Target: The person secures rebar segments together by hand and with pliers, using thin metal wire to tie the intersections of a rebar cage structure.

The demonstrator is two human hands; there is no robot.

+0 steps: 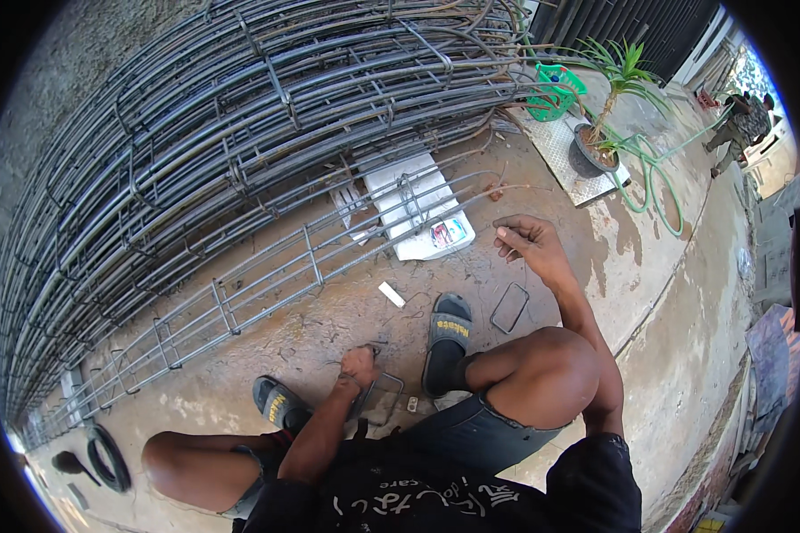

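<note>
My left hand (358, 365) is low between my sandalled feet, its fingers closed round something too small to make out. Just below it on the ground is a bent steel stirrup (401, 388). Out to the right, my right hand (526, 240) is raised with thumb and fingers drawn together; whatever they pinch, if anything, cannot be made out. Another rectangular stirrup (495, 322) lies beside my right foot. Ahead of both hands, a narrow rebar cage (314, 255) runs from lower left to upper right, crossing a flattened white sack (413, 242).
Beyond the cage rises a large stack of rebar cages (231, 115). A green basket (553, 96), a potted plant (593, 153) and a green hose (651, 178) are at upper right. A white block (391, 294) lies ahead of my feet. Farther right stands another person (745, 124).
</note>
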